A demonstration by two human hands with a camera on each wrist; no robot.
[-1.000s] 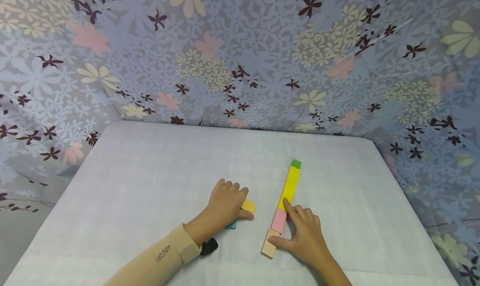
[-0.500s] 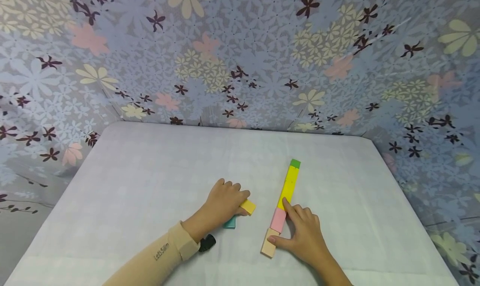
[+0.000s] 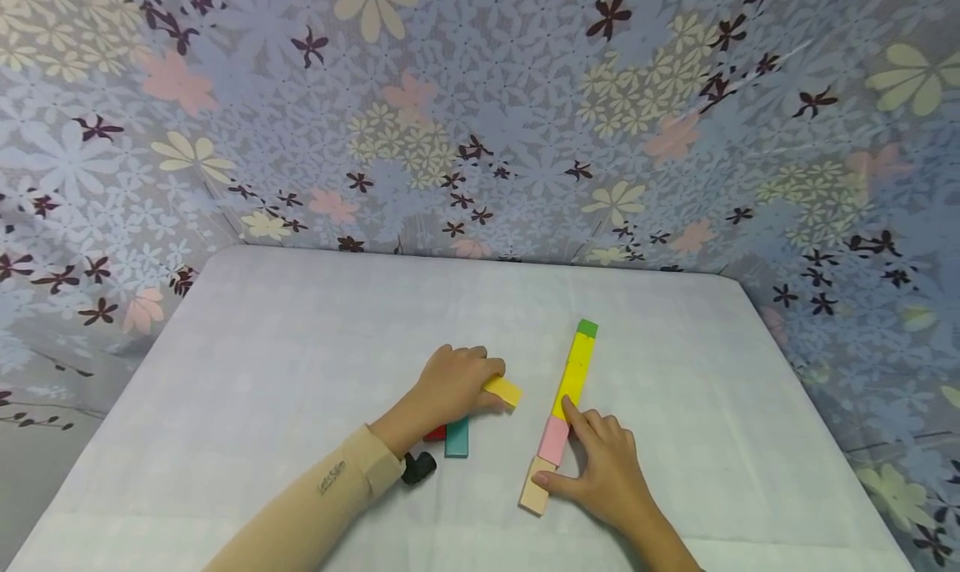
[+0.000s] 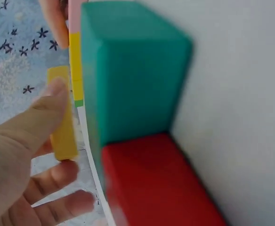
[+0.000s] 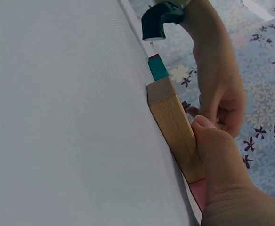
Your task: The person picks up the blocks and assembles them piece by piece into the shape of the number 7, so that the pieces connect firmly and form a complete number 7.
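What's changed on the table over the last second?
The left hand, pinching a yellow block, has shifted away from the person and slightly right, uncovering more of the teal block and revealing a red block. Nothing was taken or released. The right hand stays on the row of blocks, which looks unmoved.
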